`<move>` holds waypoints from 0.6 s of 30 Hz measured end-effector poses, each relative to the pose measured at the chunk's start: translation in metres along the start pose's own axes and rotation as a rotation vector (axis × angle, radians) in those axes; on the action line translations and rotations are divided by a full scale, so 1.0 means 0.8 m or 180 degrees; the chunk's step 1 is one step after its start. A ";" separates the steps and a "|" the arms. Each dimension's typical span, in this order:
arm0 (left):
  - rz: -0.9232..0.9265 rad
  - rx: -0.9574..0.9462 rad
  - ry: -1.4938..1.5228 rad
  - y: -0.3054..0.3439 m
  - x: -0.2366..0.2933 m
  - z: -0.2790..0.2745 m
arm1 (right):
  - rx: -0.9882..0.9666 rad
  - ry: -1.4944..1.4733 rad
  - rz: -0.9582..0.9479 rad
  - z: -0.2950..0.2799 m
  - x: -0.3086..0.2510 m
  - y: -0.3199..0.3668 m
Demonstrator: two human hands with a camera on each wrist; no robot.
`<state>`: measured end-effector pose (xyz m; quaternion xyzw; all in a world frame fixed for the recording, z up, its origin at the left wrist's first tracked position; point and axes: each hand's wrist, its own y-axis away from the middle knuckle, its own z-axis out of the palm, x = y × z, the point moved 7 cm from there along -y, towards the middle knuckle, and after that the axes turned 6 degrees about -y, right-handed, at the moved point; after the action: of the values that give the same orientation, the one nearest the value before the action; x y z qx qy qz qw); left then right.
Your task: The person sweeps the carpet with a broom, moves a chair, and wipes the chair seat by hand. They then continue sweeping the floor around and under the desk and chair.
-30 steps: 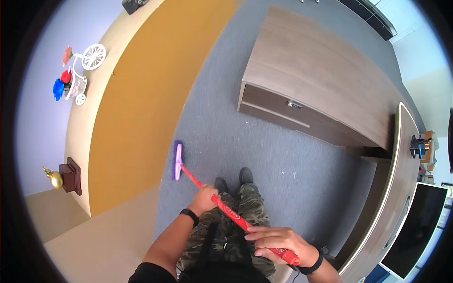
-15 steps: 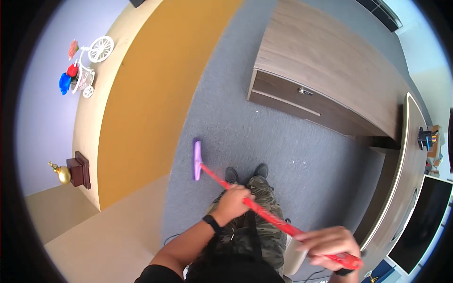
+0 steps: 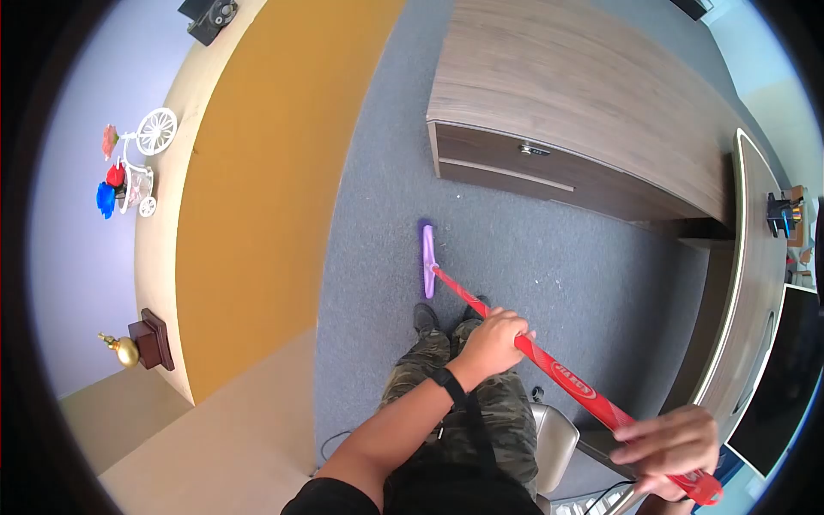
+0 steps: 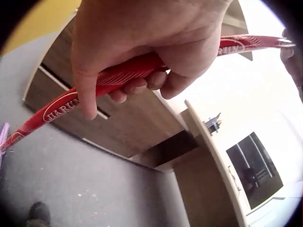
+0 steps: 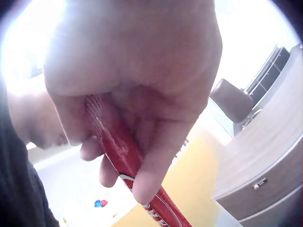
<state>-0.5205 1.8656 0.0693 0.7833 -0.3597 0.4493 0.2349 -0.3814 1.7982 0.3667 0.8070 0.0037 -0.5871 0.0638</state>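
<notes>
The broom [image 3: 566, 375] was long-handled, with a glossy red shaft and a purple head [image 3: 430, 257]. It slanted up from the floor [image 3: 566, 257], its head at the far left and its handle rising toward the near right. The head, a narrow lilac bar lined with darker purple bristles [image 3: 421, 266] along its left side, lay lengthwise from near to far, just beyond the shoes [image 3: 425, 318]. The lower shaft was thinner, the upper part thicker and printed "JIARUN" in pale letters inside an oval. The left hand [image 3: 495, 343] gripped it partway up; the right hand [image 3: 669, 446] held it near its red top end [image 3: 708, 489].
</notes>
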 end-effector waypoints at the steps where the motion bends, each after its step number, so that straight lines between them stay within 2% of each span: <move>1: -0.0171 -0.0094 -0.0106 0.000 0.010 -0.010 | 0.0079 -0.0169 -0.0217 -0.007 -0.005 0.001; 2: -0.0339 -0.0199 -0.0217 0.001 0.012 -0.017 | 0.0074 -0.0365 -0.0269 -0.010 0.001 -0.001; 4: -0.0372 -0.0004 -0.0488 0.007 -0.009 -0.042 | 0.0132 -0.0758 -0.0251 -0.002 0.029 -0.010; 6: -0.0462 0.0010 -0.0801 0.022 -0.073 -0.059 | 0.0125 -0.1371 -0.0145 0.028 0.081 -0.028; 8: -0.0502 -0.0152 -0.1032 0.033 -0.150 -0.073 | -0.0326 -0.1491 -0.0115 0.065 0.130 -0.046; 9: -0.0483 -0.0307 -0.1169 0.029 -0.175 -0.072 | -0.0178 -0.1538 0.0114 0.081 0.157 -0.047; 12: -0.0171 -0.0727 -0.1241 -0.002 -0.203 -0.025 | 0.0051 -0.1419 0.0187 0.077 0.183 -0.031; 14: 0.0146 -0.0872 -0.0622 -0.039 -0.154 0.033 | 0.0196 -0.1035 0.0313 0.033 0.165 -0.003; 15: 0.0386 -0.0842 -0.0666 -0.054 -0.120 0.060 | 0.0214 -0.0790 0.0395 0.014 0.159 0.023; 16: 0.0332 -0.0758 -0.0564 -0.064 -0.098 0.087 | 0.0231 -0.0665 0.0477 -0.012 0.137 0.033; 17: 0.0239 -0.0802 -0.0236 -0.075 -0.058 0.096 | 0.0969 -0.0407 0.0662 -0.029 0.128 0.053; 18: 0.0200 -0.0902 -0.0313 -0.075 -0.032 0.107 | 0.0963 -0.0324 0.0636 -0.050 0.115 0.070</move>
<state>-0.4367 1.8537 0.0024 0.7518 -0.4549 0.3622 0.3110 -0.3104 1.7408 0.2974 0.7730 -0.1681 -0.6117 -0.0001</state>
